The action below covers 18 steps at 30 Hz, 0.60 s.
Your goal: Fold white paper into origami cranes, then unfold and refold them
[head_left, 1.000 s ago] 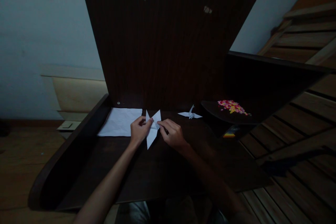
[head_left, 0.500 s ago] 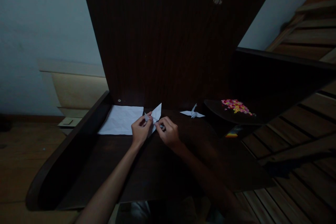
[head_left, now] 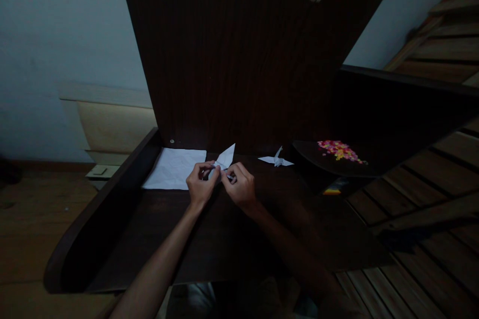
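Note:
Between my two hands is a white origami crane [head_left: 226, 157] of folded paper, one pointed wing sticking up and to the right. My left hand [head_left: 202, 181] pinches its left side with thumb and fingers. My right hand [head_left: 239, 182] is closed on its lower right part, fingertips close to the left thumb. Fingers hide much of the folded middle. Behind my left hand lies a stack of white paper [head_left: 174, 167] on the dark desk [head_left: 217, 249]. A second, finished-looking paper crane [head_left: 277, 160] with spread wings rests to the right of my hands.
A raised dark shelf [head_left: 310, 157] at the right carries a heap of small pink, red and yellow pieces [head_left: 340, 150]. Below it shows a rainbow-striped item [head_left: 332, 191]. A dark side rail [head_left: 101, 214] bounds the desk on the left, and a tall dark panel [head_left: 239, 60] rises behind.
The held paper has turned so that its wing leans further right, and the left-hand point no longer stands up. My fingers have drawn closer together. The view has shifted slightly.

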Each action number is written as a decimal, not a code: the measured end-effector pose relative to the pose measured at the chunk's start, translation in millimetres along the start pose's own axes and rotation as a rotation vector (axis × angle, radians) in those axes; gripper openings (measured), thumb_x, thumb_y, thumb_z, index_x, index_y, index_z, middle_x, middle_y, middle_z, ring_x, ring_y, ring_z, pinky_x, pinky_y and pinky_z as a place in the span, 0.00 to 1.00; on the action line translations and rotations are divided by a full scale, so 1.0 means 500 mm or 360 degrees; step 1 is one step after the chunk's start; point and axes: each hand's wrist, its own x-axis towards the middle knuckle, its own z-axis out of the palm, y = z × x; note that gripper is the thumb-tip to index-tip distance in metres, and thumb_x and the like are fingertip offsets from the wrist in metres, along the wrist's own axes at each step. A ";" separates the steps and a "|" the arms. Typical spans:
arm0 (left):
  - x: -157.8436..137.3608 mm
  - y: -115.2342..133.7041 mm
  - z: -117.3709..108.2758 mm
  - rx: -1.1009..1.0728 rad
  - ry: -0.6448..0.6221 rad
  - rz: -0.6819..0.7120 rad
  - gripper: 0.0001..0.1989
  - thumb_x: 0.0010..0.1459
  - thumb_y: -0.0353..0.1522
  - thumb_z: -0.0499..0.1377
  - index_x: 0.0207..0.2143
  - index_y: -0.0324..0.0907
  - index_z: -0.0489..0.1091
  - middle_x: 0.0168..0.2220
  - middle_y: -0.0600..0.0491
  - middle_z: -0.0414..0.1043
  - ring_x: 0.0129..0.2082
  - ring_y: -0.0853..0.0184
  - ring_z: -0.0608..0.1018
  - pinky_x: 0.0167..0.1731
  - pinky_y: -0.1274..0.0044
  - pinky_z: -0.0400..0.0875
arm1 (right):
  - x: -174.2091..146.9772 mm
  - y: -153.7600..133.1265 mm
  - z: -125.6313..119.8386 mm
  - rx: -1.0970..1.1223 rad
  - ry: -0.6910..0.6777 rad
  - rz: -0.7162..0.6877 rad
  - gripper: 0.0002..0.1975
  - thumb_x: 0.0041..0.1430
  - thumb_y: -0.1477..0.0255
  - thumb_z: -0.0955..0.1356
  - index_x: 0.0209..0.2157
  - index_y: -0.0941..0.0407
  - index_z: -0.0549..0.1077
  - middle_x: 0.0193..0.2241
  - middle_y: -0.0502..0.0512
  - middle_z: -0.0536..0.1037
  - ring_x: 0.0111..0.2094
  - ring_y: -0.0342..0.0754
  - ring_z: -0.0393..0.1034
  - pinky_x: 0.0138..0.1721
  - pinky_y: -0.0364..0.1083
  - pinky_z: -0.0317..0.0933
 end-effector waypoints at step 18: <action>0.044 0.001 -0.009 -0.0571 0.0227 -0.0686 0.11 0.43 0.36 0.66 0.24 0.38 0.69 0.21 0.56 0.70 0.23 0.71 0.75 0.28 0.78 0.73 | 0.023 0.025 -0.033 0.0871 -0.0190 0.0688 0.10 0.50 0.66 0.70 0.24 0.55 0.67 0.23 0.49 0.71 0.25 0.44 0.69 0.22 0.42 0.62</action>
